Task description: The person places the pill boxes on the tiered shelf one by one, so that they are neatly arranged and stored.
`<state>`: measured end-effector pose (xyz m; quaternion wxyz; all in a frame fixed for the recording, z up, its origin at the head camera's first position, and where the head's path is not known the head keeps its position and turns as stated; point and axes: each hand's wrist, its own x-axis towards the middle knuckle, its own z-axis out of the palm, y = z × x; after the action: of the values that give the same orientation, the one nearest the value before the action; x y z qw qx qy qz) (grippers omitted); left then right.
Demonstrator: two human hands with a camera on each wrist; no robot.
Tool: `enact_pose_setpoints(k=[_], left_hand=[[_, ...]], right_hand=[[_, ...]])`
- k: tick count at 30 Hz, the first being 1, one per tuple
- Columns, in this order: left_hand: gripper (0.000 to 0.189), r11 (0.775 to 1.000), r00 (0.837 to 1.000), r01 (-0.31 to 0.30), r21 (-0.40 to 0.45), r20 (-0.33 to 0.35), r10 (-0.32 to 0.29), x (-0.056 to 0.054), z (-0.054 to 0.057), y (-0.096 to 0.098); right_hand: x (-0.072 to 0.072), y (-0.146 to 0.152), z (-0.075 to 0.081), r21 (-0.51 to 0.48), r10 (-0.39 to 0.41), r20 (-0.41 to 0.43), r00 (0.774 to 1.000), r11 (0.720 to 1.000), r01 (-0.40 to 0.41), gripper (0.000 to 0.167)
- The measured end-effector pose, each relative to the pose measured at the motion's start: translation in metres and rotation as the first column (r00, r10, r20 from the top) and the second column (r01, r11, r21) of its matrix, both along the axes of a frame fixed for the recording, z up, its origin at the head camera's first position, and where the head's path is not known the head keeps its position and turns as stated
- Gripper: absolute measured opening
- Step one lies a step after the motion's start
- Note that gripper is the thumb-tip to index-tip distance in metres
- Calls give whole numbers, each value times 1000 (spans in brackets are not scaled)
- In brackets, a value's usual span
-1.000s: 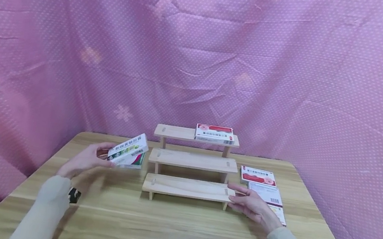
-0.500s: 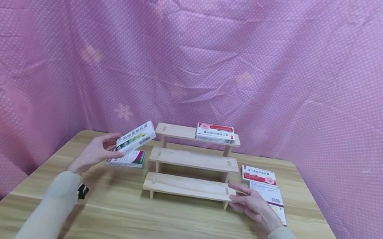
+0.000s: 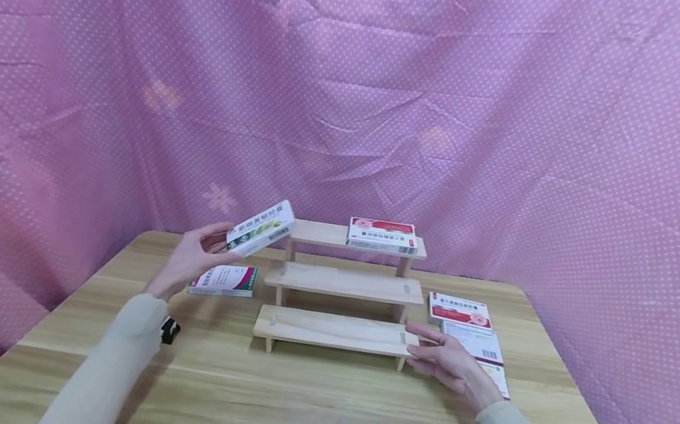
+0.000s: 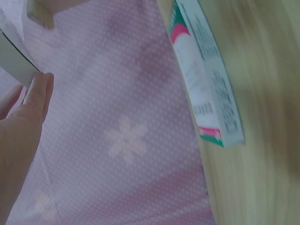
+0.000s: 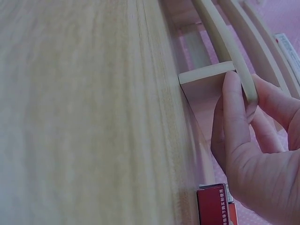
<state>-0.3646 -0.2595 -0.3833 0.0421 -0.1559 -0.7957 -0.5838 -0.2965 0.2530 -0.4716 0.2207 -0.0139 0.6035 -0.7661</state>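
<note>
My left hand (image 3: pixel 195 256) grips a white and green medicine box (image 3: pixel 260 229) by its near left end, fingers behind and thumb in front. The box is held tilted in the air, its upper corner overlapping the left end of the top tier of a wooden three-step display stand (image 3: pixel 335 332). In the left wrist view only a corner of that box (image 4: pixel 16 58) shows. My right hand (image 3: pixel 452 364) pinches the right end of the stand's lowest board; the right wrist view shows fingers around the board's end (image 5: pixel 225 42).
On the top tier's right half lies a red and white medicine box (image 3: pixel 382 236). A green, pink and white box (image 3: pixel 227 280) lies on the table (image 3: pixel 297 411) left of the stand. Several boxes (image 3: pixel 460 311) lie to the right, behind my right hand. A pink cloth (image 3: pixel 357 97) hangs at the back.
My left hand has lifted the medicine box up and to the right, toward the top tier, uncovering the box lying beneath. My right hand has stayed at the stand.
</note>
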Motion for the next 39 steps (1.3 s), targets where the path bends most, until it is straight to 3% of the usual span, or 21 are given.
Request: enact_pose_setpoints(k=[9,18,27,31,39], left_hand=[[90,998,999,31,60,-32,-29,-5,15,29],[88,995,997,58,86,-62,-53,-15,17,46],[76,998,998,63,31,-20,-62,-26,21,56],[76,995,995,98,18,9,-98,-33,25,60],[78,976,976,217,6,-3,-217,-46,30,69]], right_hand=[[0,-1,0,-18,-7,6,1000,1000,7,61],[0,0,3,-7,-4,14,1000,1000,4,61],[1,0,2,-20,9,14,1000,1000,-8,60],[0,0,2,-17,7,11,1000,1000,-7,60],[0,-1,3,-15,8,22,1000,1000,-8,58]])
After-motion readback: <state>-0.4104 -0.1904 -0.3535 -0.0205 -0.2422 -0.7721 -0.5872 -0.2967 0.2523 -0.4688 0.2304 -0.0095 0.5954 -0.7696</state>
